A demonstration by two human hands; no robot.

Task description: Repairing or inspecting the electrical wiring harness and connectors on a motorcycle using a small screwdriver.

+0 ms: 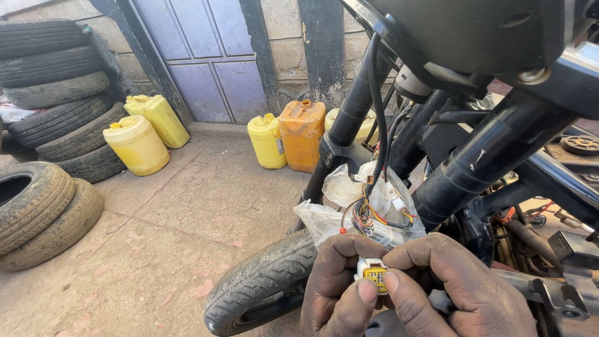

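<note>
Close in, head view: both hands meet low in the frame, in front of the black rubber front tyre (262, 284) of a motorcycle. Left hand (334, 290) curled, thumb and forefinger pinching the side of a small white plastic wiring connector with a yellow face (374, 273). Right hand (452, 287) curled too, its thumb tip pressed on the connector's lower right edge, fingers folded over the top. Connector sits between the two thumbs, yellow face turned toward the camera.

A bundle of thin multicoloured wires (368, 218) rises from behind the connector into crumpled clear plastic wrapping (340, 187), which hangs between the black fork tubes (493, 153). A black cable (376, 112) drops from the upper motorcycle body into that wrapping.

Background: bare concrete floor (162, 237). Stacked worn black tyres (53, 87) on the left. Yellow plastic jerrycans (146, 134) beside them; another yellow one and an orange plastic jerrycan (301, 134) stand by a purple panelled door (206, 56).
</note>
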